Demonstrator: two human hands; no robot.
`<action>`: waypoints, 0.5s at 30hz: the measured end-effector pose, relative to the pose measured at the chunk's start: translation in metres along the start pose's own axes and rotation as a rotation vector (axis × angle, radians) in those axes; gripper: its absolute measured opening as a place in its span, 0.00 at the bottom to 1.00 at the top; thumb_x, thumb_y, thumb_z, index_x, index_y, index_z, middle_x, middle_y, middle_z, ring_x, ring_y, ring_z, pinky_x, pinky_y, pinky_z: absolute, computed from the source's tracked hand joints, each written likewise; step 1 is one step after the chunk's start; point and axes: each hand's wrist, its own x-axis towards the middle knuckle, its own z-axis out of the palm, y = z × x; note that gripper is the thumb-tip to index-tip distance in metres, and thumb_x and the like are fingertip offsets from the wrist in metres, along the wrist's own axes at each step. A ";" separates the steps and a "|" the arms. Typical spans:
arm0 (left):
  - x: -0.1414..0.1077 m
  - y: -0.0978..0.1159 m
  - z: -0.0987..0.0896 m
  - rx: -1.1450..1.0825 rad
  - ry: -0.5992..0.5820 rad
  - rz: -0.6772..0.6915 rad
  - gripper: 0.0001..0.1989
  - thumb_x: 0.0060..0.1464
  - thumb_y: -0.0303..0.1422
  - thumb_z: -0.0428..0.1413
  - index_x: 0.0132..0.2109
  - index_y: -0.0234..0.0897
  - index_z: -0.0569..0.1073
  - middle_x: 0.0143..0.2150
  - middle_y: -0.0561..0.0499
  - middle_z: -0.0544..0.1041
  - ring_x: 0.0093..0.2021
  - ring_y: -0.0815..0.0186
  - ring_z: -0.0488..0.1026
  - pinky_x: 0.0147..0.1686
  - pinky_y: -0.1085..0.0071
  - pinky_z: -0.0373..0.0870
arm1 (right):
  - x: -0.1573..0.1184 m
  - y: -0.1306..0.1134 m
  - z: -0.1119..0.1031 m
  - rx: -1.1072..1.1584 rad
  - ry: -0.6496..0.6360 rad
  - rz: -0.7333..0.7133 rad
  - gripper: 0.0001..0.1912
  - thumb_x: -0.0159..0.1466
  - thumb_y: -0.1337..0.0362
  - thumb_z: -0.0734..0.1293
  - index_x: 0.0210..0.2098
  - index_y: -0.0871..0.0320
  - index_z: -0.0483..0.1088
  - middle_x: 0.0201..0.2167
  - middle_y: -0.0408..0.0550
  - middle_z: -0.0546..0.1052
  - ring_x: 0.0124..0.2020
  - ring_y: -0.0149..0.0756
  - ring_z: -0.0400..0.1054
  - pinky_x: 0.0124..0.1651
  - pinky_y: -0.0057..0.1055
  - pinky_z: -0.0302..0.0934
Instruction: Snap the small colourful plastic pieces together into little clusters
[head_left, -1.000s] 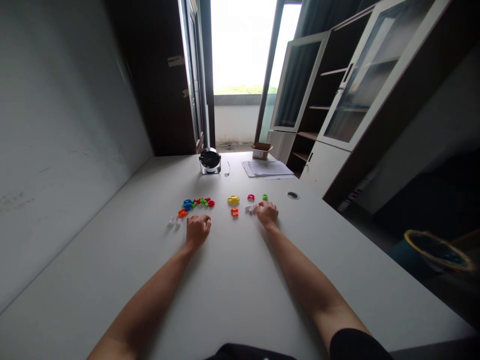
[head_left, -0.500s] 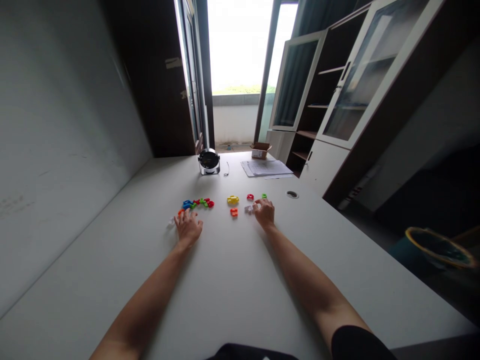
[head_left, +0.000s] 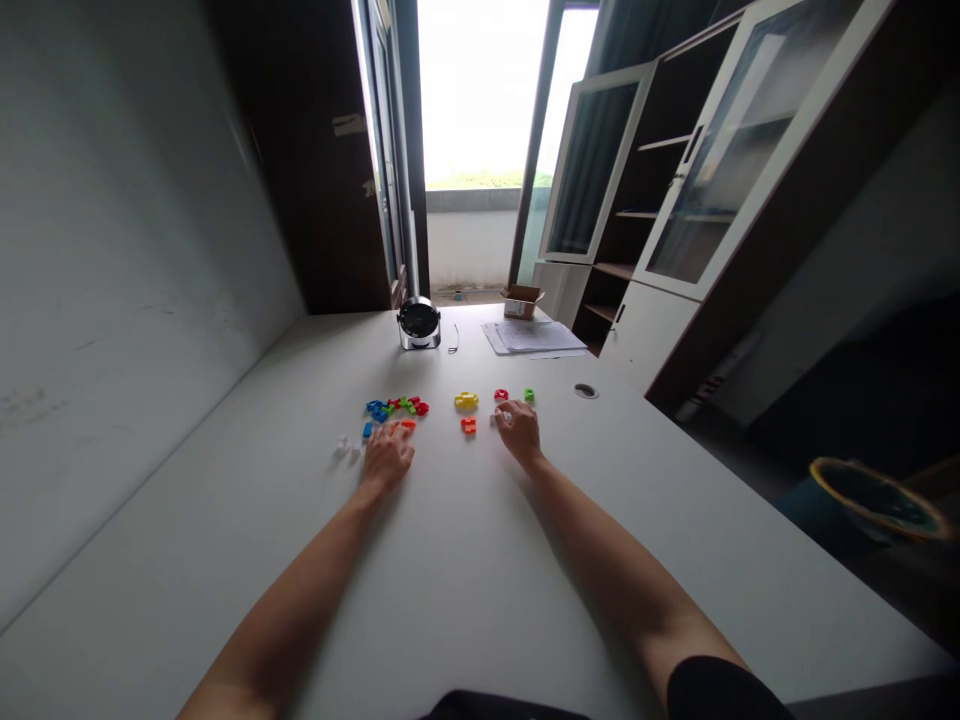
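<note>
On the white desk (head_left: 465, 600) — left hand (head_left: 387, 457), right hand (head_left: 519, 433) among plastic pieces (head_left: 395, 407)

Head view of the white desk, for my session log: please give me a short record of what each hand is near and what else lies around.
Left hand: on the white desk, fingertips beside an orange plastic piece
Right hand: fingers at a whitish plastic piece; cannot tell if held
Other pieces: yellow piece, red piece, green piece, mixed cluster
Far end: round desk fan, papers, open cardboard box
</note>
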 end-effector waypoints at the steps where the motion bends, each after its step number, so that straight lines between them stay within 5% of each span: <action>1: 0.000 -0.002 0.001 -0.012 -0.020 -0.008 0.15 0.57 0.30 0.52 0.51 0.39 0.73 0.59 0.44 0.70 0.58 0.53 0.66 0.59 0.56 0.60 | -0.001 -0.003 0.000 0.006 -0.006 -0.014 0.10 0.64 0.64 0.60 0.36 0.56 0.72 0.40 0.49 0.76 0.45 0.43 0.65 0.54 0.38 0.54; 15: 0.000 0.002 0.000 -0.125 -0.036 0.014 0.12 0.58 0.29 0.51 0.47 0.39 0.75 0.48 0.45 0.74 0.48 0.59 0.71 0.51 0.65 0.67 | -0.044 -0.069 0.008 0.298 -0.196 -0.390 0.06 0.65 0.68 0.62 0.34 0.54 0.70 0.32 0.45 0.76 0.36 0.37 0.68 0.44 0.32 0.60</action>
